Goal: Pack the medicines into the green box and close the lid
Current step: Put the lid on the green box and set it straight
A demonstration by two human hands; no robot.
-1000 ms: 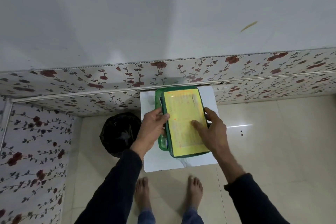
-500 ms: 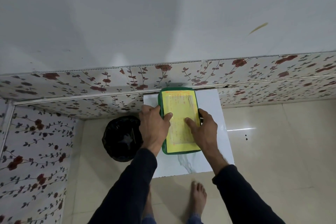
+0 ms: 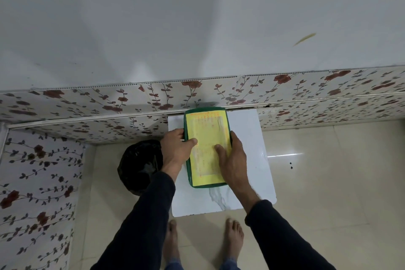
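The green box (image 3: 207, 129) lies flat on a small white table (image 3: 247, 138), its lid down, with a yellow printed label covering the top. My left hand (image 3: 175, 151) grips the box's left edge, thumb on the lid. My right hand (image 3: 232, 158) holds the right edge, its thumb pressing on the label. The medicines are hidden; none show outside the box.
A black bin bag (image 3: 140, 166) sits on the floor just left of the table. A floral-panelled wall (image 3: 306, 92) runs right behind the table and along the left side. My bare feet (image 3: 234, 234) stand on beige tiles at the table's near edge.
The lid, tilted open along its left side a second ago, now lies flat on the box. Both hands have closed in on the box's sides.
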